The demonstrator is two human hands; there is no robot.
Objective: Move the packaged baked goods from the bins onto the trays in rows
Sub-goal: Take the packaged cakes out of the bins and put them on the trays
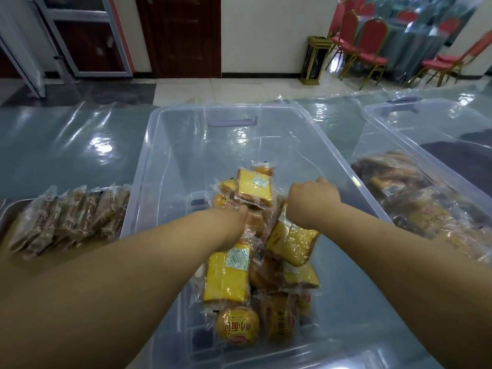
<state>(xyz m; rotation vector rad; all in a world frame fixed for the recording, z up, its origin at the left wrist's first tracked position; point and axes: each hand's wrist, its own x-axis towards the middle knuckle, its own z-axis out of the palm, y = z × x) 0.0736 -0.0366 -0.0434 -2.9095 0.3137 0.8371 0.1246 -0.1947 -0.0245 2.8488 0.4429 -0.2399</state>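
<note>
1. Head view, the only one. The centre bin (149,161) sits on the film-covered worktop (66,145). Its packets (229,278), yellow slices and round buns, are heaped toward the near end.
2. The left hand (235,218) reaches down into the heap. Its fingers are hidden behind the wrist, so we cannot tell how its grip stands.
3. The right hand (314,198) bends down at the wrist over the heap, fingers curling away from us. A tilted slice packet (290,241) sits just under the wrist, but we cannot tell whether the grip has it.
4. We judge both hands go in together so that each brings out a packet.
5. The tray (9,209) lies just left of the bin, likely to keep the carry short. Its row of packets (69,217) leans on edge, overlapping, probably so more fit.
6. The second bin (431,145), at right, holds darker packets (399,182) that are not yet on a tray.
7. Writing: a round bun (237,326) shows red characters, upside down to us, apparently 小面包, beside a red oval logo we cannot read. The white labels on the slices are too small to read.
</note>
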